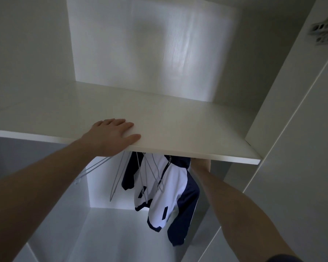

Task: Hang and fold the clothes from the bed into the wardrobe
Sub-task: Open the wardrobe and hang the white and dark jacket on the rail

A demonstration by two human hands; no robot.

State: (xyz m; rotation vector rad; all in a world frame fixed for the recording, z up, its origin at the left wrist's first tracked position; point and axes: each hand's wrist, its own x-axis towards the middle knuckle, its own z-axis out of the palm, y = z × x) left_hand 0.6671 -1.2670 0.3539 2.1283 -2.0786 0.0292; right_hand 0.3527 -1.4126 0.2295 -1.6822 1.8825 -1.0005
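Two arms are reaching into the wardrobe (284, 114). Left hand (110, 137) is lying flat on the front edge of the shelf (178, 129), fingers straight and together, gripping nothing. Right hand is passing up behind that shelf edge, so its fingers are hidden and I cannot tell whether it is holding anything; only the wrist is showing. Below the shelf, a white and navy jacket (167, 193) is hanging just beside the right forearm. Several bare wire hangers (119, 173) are hanging left of the jacket.
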